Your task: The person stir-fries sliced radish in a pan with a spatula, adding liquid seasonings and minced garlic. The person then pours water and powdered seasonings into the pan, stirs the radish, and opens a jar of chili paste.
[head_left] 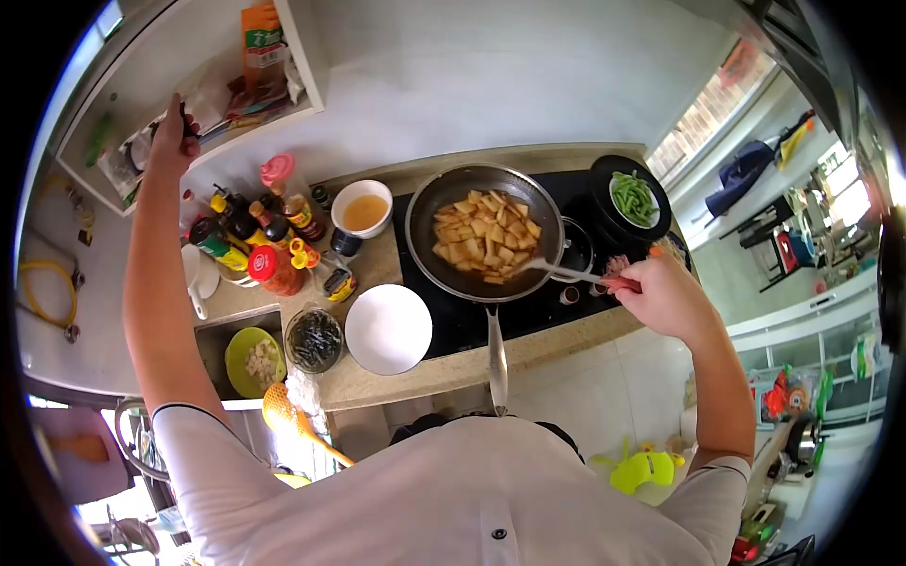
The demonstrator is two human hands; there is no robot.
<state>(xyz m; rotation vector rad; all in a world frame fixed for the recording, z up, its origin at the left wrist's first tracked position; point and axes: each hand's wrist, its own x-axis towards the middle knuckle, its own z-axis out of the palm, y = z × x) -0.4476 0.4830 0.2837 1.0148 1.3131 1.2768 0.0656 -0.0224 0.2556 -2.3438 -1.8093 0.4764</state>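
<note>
My right hand is closed round the red handle of a spatula, whose head reaches into the food at the right side of the frying pan. Pale chunks of food lie in brown liquid in that pan, on the black stovetop. My left hand is raised at the open wall cabinet, upper left, with its fingers curled round something dark that I cannot make out. Packets, among them an orange one, stand inside the cabinet, to the right of this hand.
A white bowl, a bowl of dark strips and a bowl of orange liquid stand left of the pan, near sauce bottles. Green beans are at the right. The pan handle points toward my body.
</note>
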